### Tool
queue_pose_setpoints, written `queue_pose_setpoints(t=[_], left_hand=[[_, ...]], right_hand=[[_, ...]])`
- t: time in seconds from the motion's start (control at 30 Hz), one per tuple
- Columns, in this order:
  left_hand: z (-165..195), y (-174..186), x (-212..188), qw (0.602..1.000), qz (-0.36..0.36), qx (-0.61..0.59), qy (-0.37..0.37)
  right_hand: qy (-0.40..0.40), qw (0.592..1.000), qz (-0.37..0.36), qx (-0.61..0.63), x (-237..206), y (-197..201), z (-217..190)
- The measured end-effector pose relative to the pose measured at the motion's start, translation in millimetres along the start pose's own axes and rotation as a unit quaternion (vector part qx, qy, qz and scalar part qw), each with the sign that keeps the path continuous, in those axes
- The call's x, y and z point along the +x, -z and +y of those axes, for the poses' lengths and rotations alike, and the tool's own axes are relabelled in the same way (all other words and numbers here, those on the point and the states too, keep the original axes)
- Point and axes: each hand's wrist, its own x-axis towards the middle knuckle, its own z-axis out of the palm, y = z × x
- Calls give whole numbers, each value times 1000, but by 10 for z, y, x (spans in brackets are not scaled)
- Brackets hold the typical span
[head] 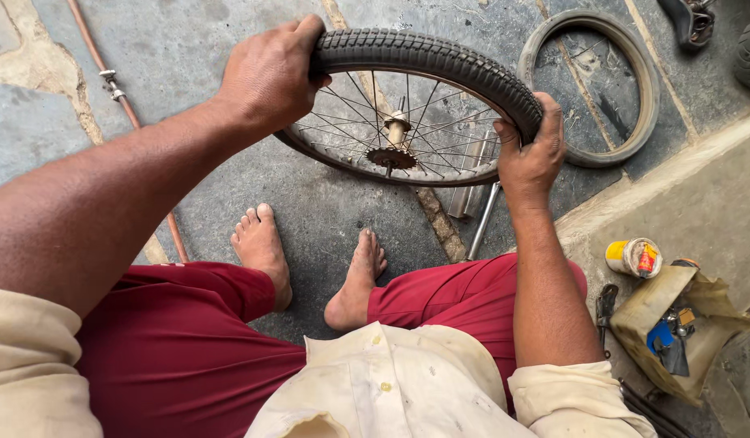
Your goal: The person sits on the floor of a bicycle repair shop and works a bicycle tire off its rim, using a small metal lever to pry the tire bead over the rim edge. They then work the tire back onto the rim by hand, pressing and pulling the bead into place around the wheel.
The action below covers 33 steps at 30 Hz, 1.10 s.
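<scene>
wheel [407,105] rim under left hand [265,77]

Lower right of your frame: small round tin [633,257] on its side, yellow lid, white label with red patch. Just below it, open tan bag [652,312] with tools inside.

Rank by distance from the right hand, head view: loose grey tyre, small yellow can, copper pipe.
From the right hand:
1. Loose grey tyre, just to its right on the stone floor.
2. Small yellow can, lower right, on the raised ledge.
3. Copper pipe, far left, past the left hand.
</scene>
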Motion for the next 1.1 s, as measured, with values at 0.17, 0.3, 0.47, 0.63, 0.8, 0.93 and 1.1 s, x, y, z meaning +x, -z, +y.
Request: queue_pose_setpoints(t=[0.17,0.3,0.47,0.63,0.8,0.93,1.1], left_hand=[[-41,9,157,984,131,113,-43],[214,148,209,990,28,-109,81],[648,196,-12,959,-48,-217,177],[565,255,-144,983,31,-152,101],[698,33,-72,981,100,-156,53],[706,-87,11,978,61,-176,93],[596,-130,152,966,62,-225,112]], right_hand=[[-139,983,-80,-93,75,-11,-378],[-120,979,-166,-19,299,-147,-572],[-208,941,-190,187,210,-657,-550],[-284,877,-378,88,-599,-1373,-657],[-403,828,-322,219,-889,-1864,-783],[-426,797,-277,327,-748,-2083,-840],[-400,736,-276,472,-618,-2289,-1054]])
